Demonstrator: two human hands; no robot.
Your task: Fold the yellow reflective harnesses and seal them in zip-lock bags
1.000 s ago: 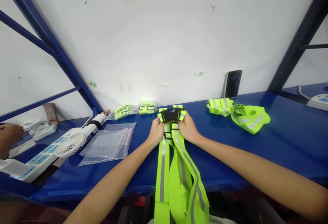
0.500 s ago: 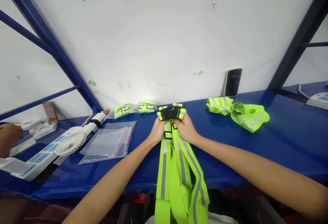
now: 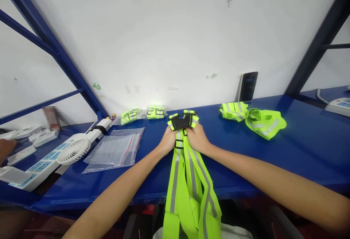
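Both my hands grip a neon-yellow reflective strap vest (image 3: 175, 184) just under its black side-release buckle (image 3: 182, 122). My left hand (image 3: 167, 140) is closed on the webbing at the buckle's left side, and my right hand (image 3: 199, 138) on its right. The buckle halves look joined. Below the hands, the grey-striped straps hang in long folds over the table's front edge toward me. Small black slide adjusters (image 3: 179, 143) sit on the straps between my hands. Some fingertips are hidden behind the buckle and straps.
Two bagged yellow vests (image 3: 156, 112) lie by the wall. Clear zip bags (image 3: 115, 149), a white fan (image 3: 73, 151) and a power strip (image 3: 45, 164) are left. Folded yellow straps (image 3: 266, 123) and a propped phone (image 3: 247, 86) are right. Another person's hand (image 3: 6, 149) shows at far left.
My hands keep the same hold on the vest at the buckle. The whole view has shifted slightly, and the other person's hand at far left has moved a little further out of view.
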